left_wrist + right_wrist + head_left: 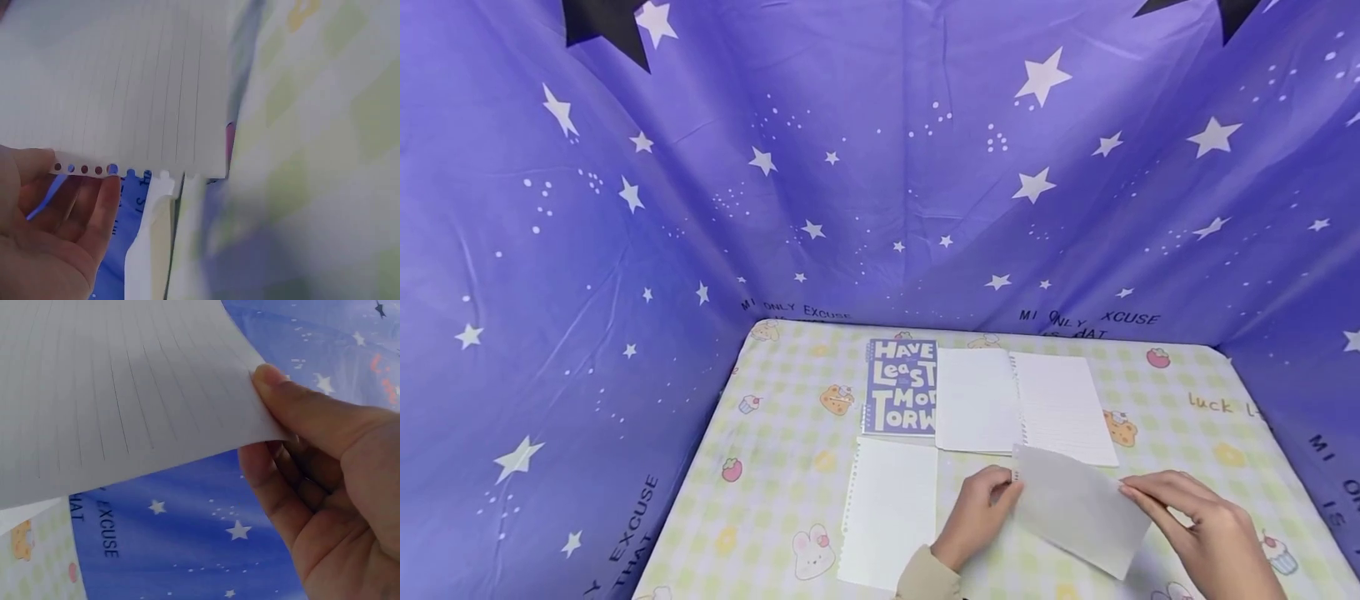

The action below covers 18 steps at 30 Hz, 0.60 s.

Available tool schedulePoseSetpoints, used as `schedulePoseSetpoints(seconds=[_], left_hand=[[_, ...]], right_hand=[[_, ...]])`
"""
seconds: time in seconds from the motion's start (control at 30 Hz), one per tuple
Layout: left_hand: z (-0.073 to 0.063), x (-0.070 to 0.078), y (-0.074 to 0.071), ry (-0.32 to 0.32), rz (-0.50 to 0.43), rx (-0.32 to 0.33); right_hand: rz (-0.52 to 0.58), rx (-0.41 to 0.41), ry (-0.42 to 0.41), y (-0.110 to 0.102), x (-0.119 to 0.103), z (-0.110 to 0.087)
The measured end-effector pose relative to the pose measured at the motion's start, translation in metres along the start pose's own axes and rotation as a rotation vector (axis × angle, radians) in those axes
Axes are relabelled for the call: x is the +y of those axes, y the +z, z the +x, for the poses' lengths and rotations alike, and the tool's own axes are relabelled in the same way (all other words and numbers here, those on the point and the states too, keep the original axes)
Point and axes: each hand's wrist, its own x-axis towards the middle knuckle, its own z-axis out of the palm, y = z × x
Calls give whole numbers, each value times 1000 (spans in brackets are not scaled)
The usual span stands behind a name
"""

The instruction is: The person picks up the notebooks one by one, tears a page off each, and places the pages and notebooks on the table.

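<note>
A lined loose-leaf sheet with punched holes along one edge is held up above the table, tilted. The left hand pinches its hole-punched edge; in the left wrist view the thumb lies over the paper and the fingers behind it. At the opposite edge, the right hand pinches a corner between thumb and fingers, as the right wrist view shows with the ruled side of the paper. Just beyond the held sheet lies another lined sheet, also with holes along its left edge.
A purple notebook cover with large white lettering lies at the back, beside a blank white page. Nearer the front is a white hole-punched sheet. A checked cloth covers the table; purple starry curtains surround it.
</note>
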Motion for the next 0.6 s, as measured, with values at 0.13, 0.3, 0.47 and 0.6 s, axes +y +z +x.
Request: schedulePoseSetpoints(seconds=[0.13, 0.3, 0.47, 0.6], left_hand=[[-12, -4, 4, -68, -28, 40], [-20, -8, 9, -148, -64, 83], [-23, -10, 11, -234, -94, 108], [-27, -14, 11, -263, -41, 101]], right_hand=[[5, -24, 51, 8, 9, 1], [44, -29, 70, 25, 22, 1], [-5, -23, 92, 40, 32, 0], [-45, -89, 169, 53, 42, -4]])
